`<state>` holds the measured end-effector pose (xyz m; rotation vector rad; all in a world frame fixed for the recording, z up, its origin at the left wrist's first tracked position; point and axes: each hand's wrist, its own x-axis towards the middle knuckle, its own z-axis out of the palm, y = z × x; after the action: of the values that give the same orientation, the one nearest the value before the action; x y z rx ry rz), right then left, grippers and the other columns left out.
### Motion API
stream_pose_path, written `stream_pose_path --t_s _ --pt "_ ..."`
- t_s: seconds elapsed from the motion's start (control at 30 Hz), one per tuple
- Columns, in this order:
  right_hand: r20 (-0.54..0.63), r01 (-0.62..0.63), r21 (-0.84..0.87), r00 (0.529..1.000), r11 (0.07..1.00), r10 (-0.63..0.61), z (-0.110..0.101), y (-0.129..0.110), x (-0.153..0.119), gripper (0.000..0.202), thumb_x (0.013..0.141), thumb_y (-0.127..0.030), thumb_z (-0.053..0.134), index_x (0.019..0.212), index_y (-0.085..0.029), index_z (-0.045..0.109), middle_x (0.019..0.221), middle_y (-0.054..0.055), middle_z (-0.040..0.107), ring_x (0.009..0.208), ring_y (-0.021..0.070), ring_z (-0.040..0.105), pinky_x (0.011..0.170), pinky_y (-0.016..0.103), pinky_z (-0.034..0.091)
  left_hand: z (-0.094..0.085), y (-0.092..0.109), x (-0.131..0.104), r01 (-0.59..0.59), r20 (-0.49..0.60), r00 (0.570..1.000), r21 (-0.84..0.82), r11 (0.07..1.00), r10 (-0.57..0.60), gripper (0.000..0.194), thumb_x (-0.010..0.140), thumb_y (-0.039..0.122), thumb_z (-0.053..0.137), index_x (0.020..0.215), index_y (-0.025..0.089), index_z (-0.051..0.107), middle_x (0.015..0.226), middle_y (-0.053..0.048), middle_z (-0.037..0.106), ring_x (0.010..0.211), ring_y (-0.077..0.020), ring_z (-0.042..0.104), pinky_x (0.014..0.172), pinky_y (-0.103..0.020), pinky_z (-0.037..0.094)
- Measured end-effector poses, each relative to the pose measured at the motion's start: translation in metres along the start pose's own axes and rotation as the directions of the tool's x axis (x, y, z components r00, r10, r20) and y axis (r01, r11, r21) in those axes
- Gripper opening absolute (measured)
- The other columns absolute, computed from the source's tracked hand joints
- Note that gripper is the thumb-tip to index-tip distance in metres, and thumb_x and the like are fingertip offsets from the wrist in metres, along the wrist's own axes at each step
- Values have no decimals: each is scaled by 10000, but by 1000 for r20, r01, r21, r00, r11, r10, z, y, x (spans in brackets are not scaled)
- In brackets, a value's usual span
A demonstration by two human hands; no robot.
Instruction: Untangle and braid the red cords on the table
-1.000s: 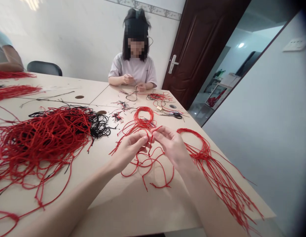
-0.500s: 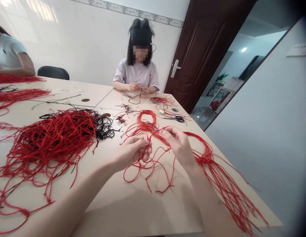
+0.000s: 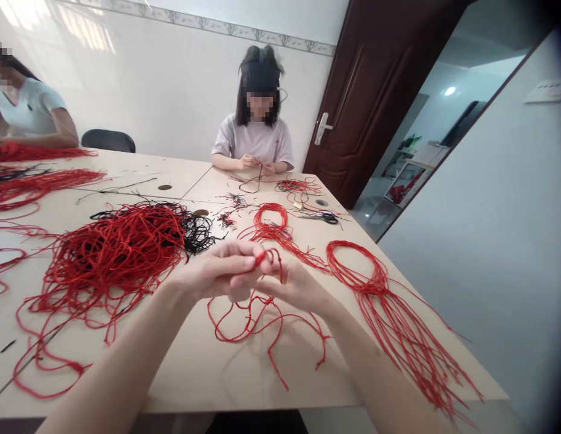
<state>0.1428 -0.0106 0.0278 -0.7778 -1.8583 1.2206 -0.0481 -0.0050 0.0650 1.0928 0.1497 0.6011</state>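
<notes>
My left hand [image 3: 219, 268] is closed, thumb and fingers pinching a red cord [image 3: 261, 259] near the middle of the view. Against its fingertips lies my right hand [image 3: 291, 280], with the same cord looping over its fingers; its fingertips are partly hidden. Red cord loops [image 3: 248, 328] hang or lie below both hands, over the table. To the left is a large tangled heap of red cords [image 3: 122, 247], with black cords [image 3: 201, 232] at its right side. A tied red bundle [image 3: 375, 283] lies right of my right hand.
Beyond my hands are a smaller red coil [image 3: 271, 220], black scissors [image 3: 325, 218] and cord scraps [image 3: 226, 220]. Across the table [image 3: 194, 380] a person [image 3: 257, 141] handles a dark cord. Another person [image 3: 36, 111] sits at the far left, behind more red cords [image 3: 58, 181].
My hands have come together, and the right one has moved left and turned. A red cord now loops over its fingers. The view has shifted slightly, showing more of the person at left.
</notes>
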Motion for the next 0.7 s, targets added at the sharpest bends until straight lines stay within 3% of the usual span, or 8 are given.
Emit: stream_pose_path --t_s 0.07,0.13,0.2,0.23,0.33,0.47,0.6,0.7 --pt "-50 -37 269 997 962 53 -6 2 0 161 748 -341 669 765 -185 637 594 -37 579 551 100 565 670 301 512 -8 8 -7 -188 -59 982 -122 975 181 125 804 117 518 818 101 642 496 61 343 337 -17 172 304 -132 197" --pt "-180 39 536 981 843 68 -19 0 -2 152 717 -319 704 719 -183 636 457 -99 425 418 51 446 648 280 529 -19 17 -13 -401 -196 912 -246 883 359 160 820 85 437 818 88 597 515 62 366 319 -9 167 283 -119 178" --pt "-267 123 668 960 734 82 -32 -4 -3 143 684 -277 733 665 -173 638 425 -117 317 389 34 372 661 273 548 -27 23 -15 -498 -307 858 -305 812 411 208 848 76 347 824 78 554 522 56 398 311 -8 206 286 -118 190" --pt "-282 131 696 954 706 101 -37 -6 -4 140 678 -259 739 646 -166 639 424 -115 303 392 33 366 667 273 555 -30 25 -15 -494 -334 856 -312 811 393 234 863 77 308 827 74 540 525 52 408 310 -10 222 290 -123 197" --pt "-318 111 703 933 702 170 -44 -9 -4 141 669 -253 747 658 -156 645 469 -87 419 456 50 465 671 277 569 -34 26 -13 -436 -350 880 -322 840 322 302 905 94 230 842 72 525 539 44 420 297 -9 231 290 -137 191" --pt "-355 40 579 911 815 207 -40 -1 -2 208 696 -337 733 739 -155 643 698 3 631 664 121 625 533 205 540 -35 24 -11 -472 -367 865 -362 804 343 323 946 132 199 914 69 514 552 51 414 297 -10 243 298 -138 212" --pt "-396 -20 422 895 907 204 -35 9 3 267 712 -392 713 764 -147 620 632 10 635 602 131 624 519 236 544 -41 24 -11 -529 -408 832 -380 759 376 336 959 139 178 939 65 506 563 53 408 301 -11 229 303 -151 216" --pt "-377 -43 391 904 919 203 -33 10 4 290 720 -373 708 879 -150 611 604 -11 622 564 120 610 516 240 532 -45 23 -10 -555 -444 812 -391 734 378 336 962 138 177 930 69 505 565 52 401 303 -13 225 304 -160 215"
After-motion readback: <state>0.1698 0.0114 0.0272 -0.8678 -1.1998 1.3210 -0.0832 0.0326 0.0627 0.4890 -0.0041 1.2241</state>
